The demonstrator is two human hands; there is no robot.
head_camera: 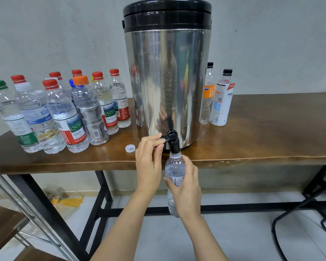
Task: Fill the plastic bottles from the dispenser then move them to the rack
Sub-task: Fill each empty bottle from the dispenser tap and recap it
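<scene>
Lever slip: the left hand (149, 157), just left of the dispenser (167, 81) tap, pinches the black lever (163, 138). Releasing it late would overfill.
Overflow: the uncapped bottle (174, 166) hangs under the dispenser spout (174, 146), below the table (262, 132) edge, with its neck touching the spout. The fill level is not clear here.
Squeeze: the right hand (186, 185), below the dispenser, wraps round the thin bottle. A tight grip could push water out onto the floor.
Metal frame (17, 200): low and far left of the dispenser; it may be the rack, but I cannot tell.
Capped bottles (64, 113): crowded on the table left of the dispenser, likely in the path of a leftward carry.
Loose cap (130, 148): just left of the dispenser base, near the table edge, where a wrist could knock it off.
Black-capped pair (219, 102): right of the dispenser, out of the way.
</scene>
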